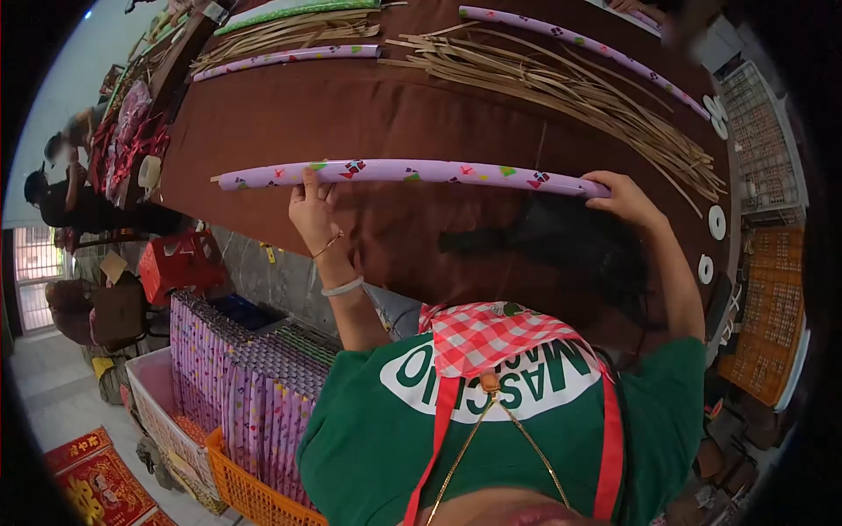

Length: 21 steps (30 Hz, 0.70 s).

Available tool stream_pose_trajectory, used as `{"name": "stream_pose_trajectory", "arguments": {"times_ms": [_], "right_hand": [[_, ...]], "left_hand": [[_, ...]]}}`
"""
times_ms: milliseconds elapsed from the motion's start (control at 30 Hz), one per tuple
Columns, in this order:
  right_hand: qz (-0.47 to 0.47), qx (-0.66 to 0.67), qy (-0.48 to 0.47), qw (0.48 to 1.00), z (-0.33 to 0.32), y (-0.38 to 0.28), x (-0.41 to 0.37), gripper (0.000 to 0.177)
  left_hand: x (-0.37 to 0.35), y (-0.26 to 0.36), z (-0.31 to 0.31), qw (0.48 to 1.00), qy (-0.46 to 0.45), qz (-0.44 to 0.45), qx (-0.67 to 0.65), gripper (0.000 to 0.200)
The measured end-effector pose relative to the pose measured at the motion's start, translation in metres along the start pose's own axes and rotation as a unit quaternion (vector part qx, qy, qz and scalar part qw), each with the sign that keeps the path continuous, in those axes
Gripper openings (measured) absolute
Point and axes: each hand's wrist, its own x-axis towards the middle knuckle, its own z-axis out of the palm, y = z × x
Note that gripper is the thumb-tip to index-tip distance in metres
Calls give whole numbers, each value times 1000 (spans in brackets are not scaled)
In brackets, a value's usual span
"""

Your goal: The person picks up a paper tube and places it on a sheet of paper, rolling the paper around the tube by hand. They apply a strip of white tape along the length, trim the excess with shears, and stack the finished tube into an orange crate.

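Observation:
A long lilac roll (386, 171) with a colourful pattern lies across the brown-covered table in front of me. My left hand (313, 206) is near its left part, thumb on the roll and fingers under it. At the right end, my right hand (621, 198) is closed round the roll. A thin pale strip tip (216, 180) sticks out of the roll's left end. Beyond it lie a bundle of flat tan strips (561, 96) and two more lilac rolls, one at the upper left (285, 61) and one at the upper right (583, 42).
White tape rolls (717, 223) sit along the table's right edge. Below left, an orange basket (254, 491) holds many lilac rolls, near a red stool (180, 263). Two people (70, 197) are at the far left. Orange crates (763, 307) stand at the right.

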Motion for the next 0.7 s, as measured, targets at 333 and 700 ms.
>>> {"name": "stream_pose_trajectory", "arguments": {"times_ms": [333,700], "right_hand": [[-14,-46,51,998,14,-3,-6,37],[-41,-91,144,984,28,-40,-2,35]], "left_hand": [[19,-24,-7,993,-69,-11,-98,34],[-48,-96,85,982,-142,-111,-63,30]]}}
